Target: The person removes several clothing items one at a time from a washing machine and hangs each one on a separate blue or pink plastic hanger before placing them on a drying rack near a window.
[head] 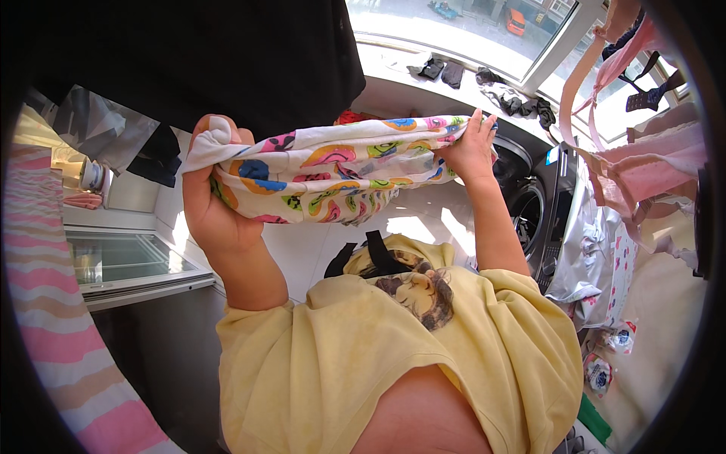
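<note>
A white garment or cloth (317,164) printed with colourful smiley faces is stretched sideways between both hands, at chest height or above. My left hand (218,164) grips its bunched end, with the fabric wrapped over the fingers. At the other end, my right hand (473,147) holds the cloth, its thumb low and its fingers near the top edge. The lower part of the cloth hangs in loose folds. Just above the cloth hangs a large black garment (227,51), which hides what lies behind it.
Front-loading washing machine (527,221) stands at the right, its door open. Socks (452,74) lie on the windowsill. Pink underwear (641,170) hangs at the right, a striped pink cloth (62,318) at the left. A glass-paned frame (130,258) is left of me.
</note>
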Motion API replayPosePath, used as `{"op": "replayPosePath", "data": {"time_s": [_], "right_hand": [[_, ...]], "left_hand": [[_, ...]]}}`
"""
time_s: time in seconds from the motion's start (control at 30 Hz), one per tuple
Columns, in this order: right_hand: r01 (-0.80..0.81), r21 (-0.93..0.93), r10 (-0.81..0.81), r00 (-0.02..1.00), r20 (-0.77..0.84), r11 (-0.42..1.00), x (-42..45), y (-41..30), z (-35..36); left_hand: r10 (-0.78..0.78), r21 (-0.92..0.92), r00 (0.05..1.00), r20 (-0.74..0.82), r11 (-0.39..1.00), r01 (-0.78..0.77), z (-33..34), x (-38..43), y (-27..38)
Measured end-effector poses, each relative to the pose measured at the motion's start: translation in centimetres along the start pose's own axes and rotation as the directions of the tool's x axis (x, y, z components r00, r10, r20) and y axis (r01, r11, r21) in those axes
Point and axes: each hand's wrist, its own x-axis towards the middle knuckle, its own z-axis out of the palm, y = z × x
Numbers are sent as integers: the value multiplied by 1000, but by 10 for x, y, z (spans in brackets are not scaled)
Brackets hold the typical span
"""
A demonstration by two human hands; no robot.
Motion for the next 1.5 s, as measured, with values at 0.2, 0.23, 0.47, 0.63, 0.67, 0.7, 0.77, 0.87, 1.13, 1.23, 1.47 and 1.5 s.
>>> {"op": "replayPosePath", "data": {"time_s": [0.2, 0.23, 0.47, 0.63, 0.67, 0.7, 0.77, 0.87, 1.13, 1.23, 1.47, 1.5], "right_hand": [[148, 85, -152, 987, 48, 985, 0, 24, 37], [146, 164, -166, 979, 114, 976, -2, 27, 34], [-21, 695, 27, 1000, 2, 719, 39, 86, -44], [-75, 329, -83, 894, 441, 941, 44, 78, -52], [-57, 470, -72, 965, 252, 881, 56, 102, -51], [-3, 591, -36, 998, 54, 807, 64, 119, -55], [129, 374, -94, 990, -109, 918, 44, 73, -66], [-240, 371, 61, 899, 434, 897, 44, 64, -78], [-208, 466, 105, 966, 238, 860, 51, 48, -95], [-236, 810, -1, 960, 281, 537, 39, 36, -102], [-213, 935, -113, 961, 253, 283, 28, 25, -99], [-196, 960, -178, 956, 232, 198, 30, 26, -93]], "left_hand": [[92, 84, 992, -85, 993, -85, 7, -2, 5], [125, 161, 974, -191, 982, -94, 1, -1, 5], [67, 909, 958, -278, 342, 240, -90, 5, -7], [-384, 816, 882, -273, 393, 423, -132, -1, -26], [-317, 649, 900, -299, 625, 435, -139, 1, -28], [-255, 429, 904, -343, 814, 392, -145, 2, -32], [-384, 675, 879, -282, 572, 466, -170, -8, -71], [-502, 776, 800, -328, 339, 531, -171, -4, -77], [-211, 468, 808, -551, 723, 508, -184, 21, -55], [-248, 375, 784, -569, 770, 516, -179, 16, -52], [-204, 321, 734, -648, 801, 505, -223, 1, -78], [-197, 372, 736, -648, 761, 531, -235, -6, -89]]}}
